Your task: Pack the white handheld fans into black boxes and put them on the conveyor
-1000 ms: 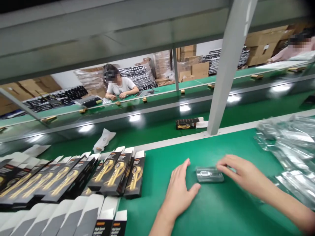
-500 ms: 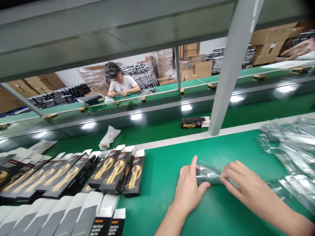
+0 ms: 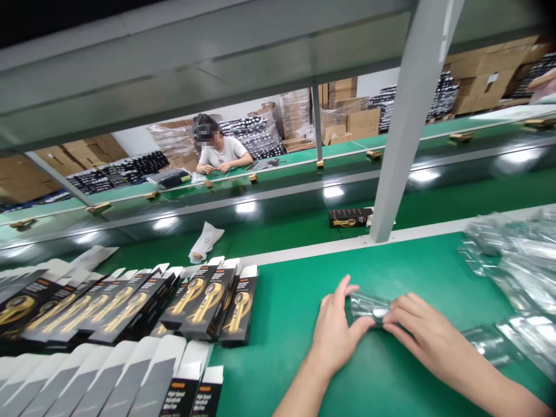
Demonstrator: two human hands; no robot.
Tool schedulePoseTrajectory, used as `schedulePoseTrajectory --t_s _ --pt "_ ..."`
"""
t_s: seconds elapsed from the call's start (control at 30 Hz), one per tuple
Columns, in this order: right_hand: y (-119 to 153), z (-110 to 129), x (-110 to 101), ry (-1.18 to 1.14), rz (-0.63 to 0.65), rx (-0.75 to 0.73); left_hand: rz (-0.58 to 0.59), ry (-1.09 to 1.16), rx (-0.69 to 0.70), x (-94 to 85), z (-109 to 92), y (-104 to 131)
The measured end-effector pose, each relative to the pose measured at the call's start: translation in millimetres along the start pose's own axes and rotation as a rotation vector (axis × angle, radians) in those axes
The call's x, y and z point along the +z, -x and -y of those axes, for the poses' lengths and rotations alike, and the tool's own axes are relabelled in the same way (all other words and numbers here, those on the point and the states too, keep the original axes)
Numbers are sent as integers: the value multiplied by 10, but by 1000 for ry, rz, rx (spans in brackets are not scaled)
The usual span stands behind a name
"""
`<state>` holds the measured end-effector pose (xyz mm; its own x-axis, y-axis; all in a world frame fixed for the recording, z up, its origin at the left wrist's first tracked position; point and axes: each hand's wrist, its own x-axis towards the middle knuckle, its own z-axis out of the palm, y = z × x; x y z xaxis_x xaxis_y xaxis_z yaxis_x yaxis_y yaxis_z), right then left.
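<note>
A clear plastic piece [image 3: 367,306] is held between my two hands above the green tabletop [image 3: 278,370]. My left hand [image 3: 336,330] grips its left end, with the thumb in front and the fingers behind. On its right end, the fingers of my right hand [image 3: 417,324] are pinched together. More clear plastic pieces [image 3: 521,249] lie heaped at the right, beyond and beside my right forearm.
Black boxes with gold fan pictures [image 3: 238,307] stand in rows at the left. A grey post [image 3: 397,127] rises at the table's far edge. Behind it, a belt [image 3: 278,226] bears a black box [image 3: 347,218] and a white pouch [image 3: 206,242]. A person [image 3: 221,147] sits across.
My left thumb has closed onto the plastic piece, and my right hand has shifted slightly left. The box and pouch on the belt appear further right.
</note>
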<state>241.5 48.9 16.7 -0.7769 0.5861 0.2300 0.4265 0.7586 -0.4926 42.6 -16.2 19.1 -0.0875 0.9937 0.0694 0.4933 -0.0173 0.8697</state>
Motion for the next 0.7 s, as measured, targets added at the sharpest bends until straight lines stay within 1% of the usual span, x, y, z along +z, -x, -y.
schedulePoseTrajectory --t_s 0.1,0.17,0.2,0.3,0.4,0.47,0.53,0.6,0.63,0.67,0.7 --pt "4 19 -11 -78 56 61 -30 19 -13 -1 12 3" --pt "5 45 -47 -130 33 99 -41 20 -22 5 24 -1" --pt "5 56 -72 -156 -2 113 -45 19 -24 8 28 -5" --pt "-2 58 -184 -233 -163 186 -49 -2 -8 17 24 -9" --pt "-51 20 -348 -280 -375 336 -15 -57 54 12 -4 19" --pt "-135 18 -459 -393 -530 403 22 -112 95 -4 -23 55" --pt "-264 73 -538 -653 -648 391 43 -165 111 -21 -33 88" --pt "-405 183 -559 -919 -704 319 48 -192 108 -17 -37 92" --pt "-465 246 -542 -1002 -715 287 48 -197 107 2 -41 76" --pt "-508 304 -506 -1022 -719 262 48 -199 111 36 -48 45" --pt "-530 347 -452 -995 -721 244 51 -201 122 87 -58 -2"
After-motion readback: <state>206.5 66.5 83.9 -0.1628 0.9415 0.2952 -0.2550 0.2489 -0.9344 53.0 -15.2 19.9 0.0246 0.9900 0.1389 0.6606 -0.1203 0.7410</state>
